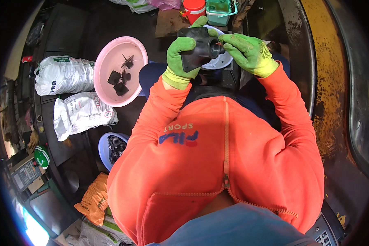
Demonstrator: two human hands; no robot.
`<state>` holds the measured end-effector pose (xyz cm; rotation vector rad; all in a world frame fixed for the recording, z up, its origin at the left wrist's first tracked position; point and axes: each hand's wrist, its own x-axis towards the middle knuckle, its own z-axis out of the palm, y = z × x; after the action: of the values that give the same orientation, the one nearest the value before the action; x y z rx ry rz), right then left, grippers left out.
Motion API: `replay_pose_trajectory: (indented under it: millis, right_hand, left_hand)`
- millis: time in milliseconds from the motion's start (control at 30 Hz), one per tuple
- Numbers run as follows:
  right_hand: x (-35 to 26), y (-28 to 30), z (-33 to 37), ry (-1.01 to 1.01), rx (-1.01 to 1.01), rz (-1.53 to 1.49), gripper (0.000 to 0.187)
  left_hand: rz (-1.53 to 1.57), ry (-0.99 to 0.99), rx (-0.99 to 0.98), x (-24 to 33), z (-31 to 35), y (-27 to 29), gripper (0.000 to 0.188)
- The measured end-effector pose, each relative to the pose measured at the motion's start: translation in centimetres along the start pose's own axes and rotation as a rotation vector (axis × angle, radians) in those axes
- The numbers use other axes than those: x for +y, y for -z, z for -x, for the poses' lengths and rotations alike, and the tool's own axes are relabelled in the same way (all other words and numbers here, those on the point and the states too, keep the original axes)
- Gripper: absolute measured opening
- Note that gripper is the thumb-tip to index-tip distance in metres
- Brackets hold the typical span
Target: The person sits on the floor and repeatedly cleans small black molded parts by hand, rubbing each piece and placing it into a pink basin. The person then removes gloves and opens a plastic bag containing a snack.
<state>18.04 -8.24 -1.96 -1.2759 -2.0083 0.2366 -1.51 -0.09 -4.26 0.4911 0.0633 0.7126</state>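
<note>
In my gloved left hand [179, 57] is a black moulded part [194, 53] with a flat square flange and a short round tube. My fingers wrap round its flange side, and the tube's mouth points to the right. The gloved right hand [250, 54] is at that mouth, its thumb and fingers pinched together. A small reddish tip [219, 43] shows by these fingertips; what it belongs to is mostly hidden. Beneath both hands is a pale basin [224, 62], largely covered by them and the part.
To the left, a pink basin [99, 69] holds several dark pieces. White sacks [65, 76] lie beside it. A lilac basin [104, 152] of black parts and an orange bag [93, 201] are nearer. Ahead stand a red jug [194, 5] and a green container [218, 18]. Rusty yellow metal [322, 53] borders the right.
</note>
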Motion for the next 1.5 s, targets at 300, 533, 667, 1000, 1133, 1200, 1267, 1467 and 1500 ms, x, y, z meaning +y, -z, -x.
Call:
replay_pose_trajectory:
  millis: [300, 533, 667, 1000, 1133, 1200, 1267, 1467, 1500]
  right_hand:
    - [-1.8, -1.6, 0.4, -0.115, 0.073, -0.222, 0.019]
    - [-3.0, -1.6, 0.6, -0.292, 0.016, -0.399, 0.017]
    - [-3.3, -1.7, 0.4, -0.095, 0.094, -0.277, 0.019]
    - [-5.4, -2.7, 1.0, -0.373, 0.089, -0.588, 0.024]
    - [-5.6, -3.1, 1.2, -0.393, 0.113, -0.664, 0.025]
    - [-5.8, -3.2, 1.4, -0.442, 0.112, -0.753, 0.025]
    - [-6.0, -3.3, 1.5, -0.505, 0.126, -0.881, 0.026]
    - [-6.8, -3.2, 0.9, -0.186, 0.241, -0.629, 0.022]
    - [-6.9, -3.1, 0.7, -0.263, 0.216, -0.727, 0.022]
  left_hand:
    - [-0.124, -0.157, -0.125, 1.0, 0.4, -1.7, 0.079]
    - [-0.178, -0.222, -0.097, 1.2, 0.3, -2.3, 0.086]
    - [-0.182, -0.244, -0.163, 1.3, 0.1, -2.0, 0.088]
    - [-0.233, -0.366, -0.254, 1.2, -0.4, -1.4, 0.089]
    - [-0.401, -0.437, -0.184, 1.3, -0.2, -1.5, 0.089]
    - [-0.557, -0.488, -0.237, 1.4, -0.3, -1.4, 0.087]
    - [-0.622, -0.557, -0.275, 1.5, -0.5, -1.3, 0.086]
    - [-0.861, -0.691, -0.3, 1.6, -0.9, -0.8, 0.084]
    - [-0.905, -0.725, -0.316, 1.6, -0.9, -0.7, 0.083]
